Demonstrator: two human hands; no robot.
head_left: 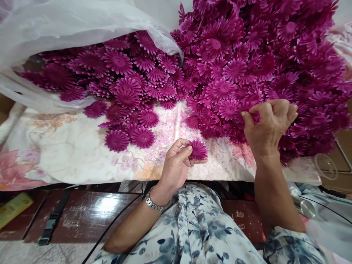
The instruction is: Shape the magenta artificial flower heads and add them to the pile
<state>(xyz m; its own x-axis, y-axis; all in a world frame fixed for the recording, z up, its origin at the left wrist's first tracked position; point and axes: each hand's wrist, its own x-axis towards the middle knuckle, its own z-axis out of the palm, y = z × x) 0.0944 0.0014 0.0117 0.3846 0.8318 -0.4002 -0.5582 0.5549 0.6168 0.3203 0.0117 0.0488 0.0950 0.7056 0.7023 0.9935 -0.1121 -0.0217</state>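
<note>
My left hand [180, 157] pinches a magenta artificial flower head [199, 149] by its edge, between thumb and fingers, just above the cloth. My right hand [271, 124] is raised at the front of a large heap of similar flower heads [233, 69], its fingers curled in toward the thumb. Magenta shows between that thumb and the fingers, but I cannot tell whether it is held or lies behind. To the left, flatter stacked flower heads [118, 62] spill from a white plastic bag [82, 22]. Several loose ones [117, 140] lie on the cloth.
A flower-patterned cloth [68, 146] covers the table. Below its front edge is a dark red wooden bench [90, 209] with a black buckled strap [52, 223] and a yellow object [15, 209]. A metal cylinder [306, 207] is at the right, near cardboard [342, 146].
</note>
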